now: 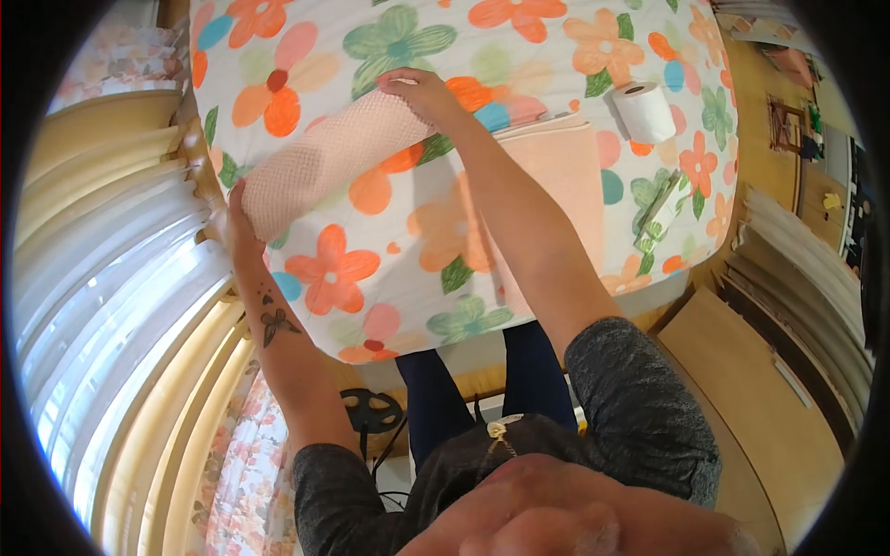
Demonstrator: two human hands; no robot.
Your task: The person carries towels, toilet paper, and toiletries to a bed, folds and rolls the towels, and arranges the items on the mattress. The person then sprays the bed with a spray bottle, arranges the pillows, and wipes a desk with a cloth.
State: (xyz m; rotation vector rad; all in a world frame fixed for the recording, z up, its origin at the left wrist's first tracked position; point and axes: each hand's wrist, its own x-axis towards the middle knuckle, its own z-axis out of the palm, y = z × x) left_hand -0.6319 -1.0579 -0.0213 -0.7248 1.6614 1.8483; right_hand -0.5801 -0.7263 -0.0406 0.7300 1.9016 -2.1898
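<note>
A pale pink roll with a honeycomb-like texture, probably packing paper (pixel 324 157), lies at a slant across the flowered bed cover. At its lower left end is my left hand (pixel 243 221), thumb up along the edge, its other fingers mostly hidden. My right hand (pixel 422 100) grips the upper right end, with fingers bent over the rim. Under my right forearm lies a flat stack of peach sheets or folded cloth (pixel 547 176).
A white paper roll (pixel 643 113) stands at the right of the flowered cover (pixel 334 278). Closer to the right edge lies a narrow green and white packet (pixel 659 215). Sheer curtains (pixel 111 269) hang on the left; a brown board (pixel 742 389) leans at lower right.
</note>
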